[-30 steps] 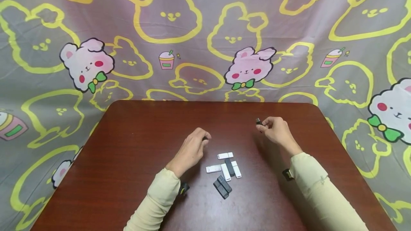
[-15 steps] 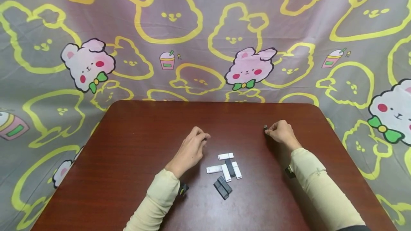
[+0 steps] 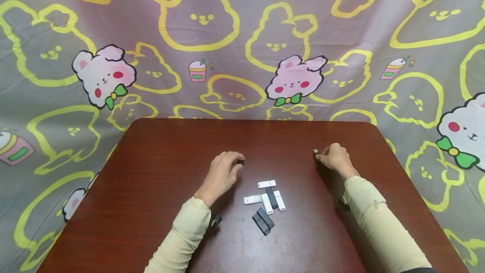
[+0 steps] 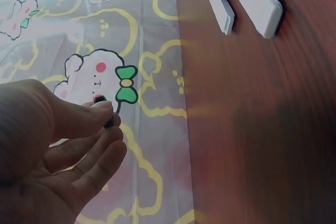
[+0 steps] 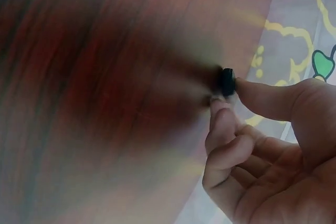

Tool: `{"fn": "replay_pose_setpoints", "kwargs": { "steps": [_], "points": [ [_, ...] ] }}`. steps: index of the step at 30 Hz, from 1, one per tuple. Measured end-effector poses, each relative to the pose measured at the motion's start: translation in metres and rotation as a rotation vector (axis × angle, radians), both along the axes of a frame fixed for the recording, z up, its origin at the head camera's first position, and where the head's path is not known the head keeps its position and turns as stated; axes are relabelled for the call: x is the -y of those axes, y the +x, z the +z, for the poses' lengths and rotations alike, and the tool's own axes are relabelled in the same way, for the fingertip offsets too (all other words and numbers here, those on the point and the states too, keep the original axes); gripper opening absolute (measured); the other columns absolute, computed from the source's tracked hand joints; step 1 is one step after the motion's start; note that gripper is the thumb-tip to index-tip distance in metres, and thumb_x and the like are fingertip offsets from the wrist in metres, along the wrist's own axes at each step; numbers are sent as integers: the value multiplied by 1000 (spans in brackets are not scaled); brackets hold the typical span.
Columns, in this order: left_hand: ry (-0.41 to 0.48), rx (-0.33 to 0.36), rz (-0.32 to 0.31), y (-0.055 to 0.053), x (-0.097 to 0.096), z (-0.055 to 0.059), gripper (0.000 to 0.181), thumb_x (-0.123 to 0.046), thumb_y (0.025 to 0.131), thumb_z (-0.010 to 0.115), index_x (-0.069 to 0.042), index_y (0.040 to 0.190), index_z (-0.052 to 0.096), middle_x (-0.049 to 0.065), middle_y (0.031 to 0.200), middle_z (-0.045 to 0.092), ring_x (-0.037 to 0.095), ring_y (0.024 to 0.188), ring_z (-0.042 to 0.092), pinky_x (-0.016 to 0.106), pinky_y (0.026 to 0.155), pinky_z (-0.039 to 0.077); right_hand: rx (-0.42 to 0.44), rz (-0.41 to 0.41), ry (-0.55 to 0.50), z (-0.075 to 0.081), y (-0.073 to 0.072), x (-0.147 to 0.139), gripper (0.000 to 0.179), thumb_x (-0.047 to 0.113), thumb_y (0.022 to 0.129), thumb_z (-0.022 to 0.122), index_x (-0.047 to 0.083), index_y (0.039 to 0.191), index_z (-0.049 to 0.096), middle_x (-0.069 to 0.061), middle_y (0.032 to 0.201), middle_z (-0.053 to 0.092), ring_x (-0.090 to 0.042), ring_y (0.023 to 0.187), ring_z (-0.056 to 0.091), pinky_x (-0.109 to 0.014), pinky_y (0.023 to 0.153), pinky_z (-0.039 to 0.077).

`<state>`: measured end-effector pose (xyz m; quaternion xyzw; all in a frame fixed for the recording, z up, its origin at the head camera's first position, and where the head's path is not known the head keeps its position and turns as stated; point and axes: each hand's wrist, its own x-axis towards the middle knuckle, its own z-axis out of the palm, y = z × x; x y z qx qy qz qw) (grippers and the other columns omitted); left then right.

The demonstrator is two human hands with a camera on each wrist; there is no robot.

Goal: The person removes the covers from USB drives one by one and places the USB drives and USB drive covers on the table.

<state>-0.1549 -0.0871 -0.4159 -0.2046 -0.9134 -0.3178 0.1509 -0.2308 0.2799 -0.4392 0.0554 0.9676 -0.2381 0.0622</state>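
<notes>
Between thumb and fingers my left hand [image 3: 219, 174] pinches a small black USB stick cap [image 3: 241, 162], above the table left of centre. The left wrist view shows the cap [image 4: 109, 123] at the thumb tip. At the right, my right hand [image 3: 335, 157] pinches a black USB stick [image 3: 315, 154] close over the table, its bare metal plug pointing away from me. In the right wrist view the dark end of the stick [image 5: 228, 81] shows by the thumb; fingers hide the rest. Several white USB sticks [image 3: 267, 204] and dark ones [image 3: 263, 221] lie between the hands, nearer me.
The brown table [image 3: 182, 146] has rounded far corners. A patterned cloth [image 3: 235, 20] hangs behind it and along both sides. Each wrist carries a dark band camera, such as the one under the left sleeve [image 3: 189, 222].
My right hand has moved right and down toward the table with the USB stick. My left hand has turned slightly, so its cap shows more. The pile has not moved.
</notes>
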Motion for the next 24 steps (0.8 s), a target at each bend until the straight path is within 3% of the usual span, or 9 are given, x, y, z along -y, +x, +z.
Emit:
{"fn": "replay_pose_setpoints", "kwargs": {
  "steps": [4,6,12,18,24],
  "points": [
    [-10,2,9,-4,3,-1,15,-2,89,73,-6,104,74,9,97,76,26,89,69,47,85,53,17,-26,21,6,2,0,32,35,95,63,4,96,72,-24,104,70,-49,96,64,-47,65,50],
    [-13,9,13,-6,4,-2,15,-2,89,73,-5,104,74,9,97,76,26,88,69,47,84,54,-9,-36,23,14,7,2,35,36,97,59,4,99,71,-23,103,70,-46,93,64,-44,63,48],
    [-31,24,33,-19,11,-2,14,-1,89,73,-6,102,74,9,95,76,23,84,68,43,79,55,-203,-24,7,48,27,16,39,36,102,55,3,115,69,-24,111,72,-42,87,65,-41,60,46],
    [-63,46,21,-39,16,-4,14,-1,88,74,-6,101,74,9,96,76,28,89,65,46,82,52,-336,20,2,68,46,31,31,31,100,59,4,111,71,-19,104,74,-35,81,67,-42,60,47],
    [-105,102,13,-61,19,-7,16,0,87,74,-5,102,75,8,90,75,22,80,66,41,76,53,-417,73,-1,77,61,39,24,26,98,63,4,101,73,-14,89,76,-25,72,66,-40,60,46]
  ]
}}
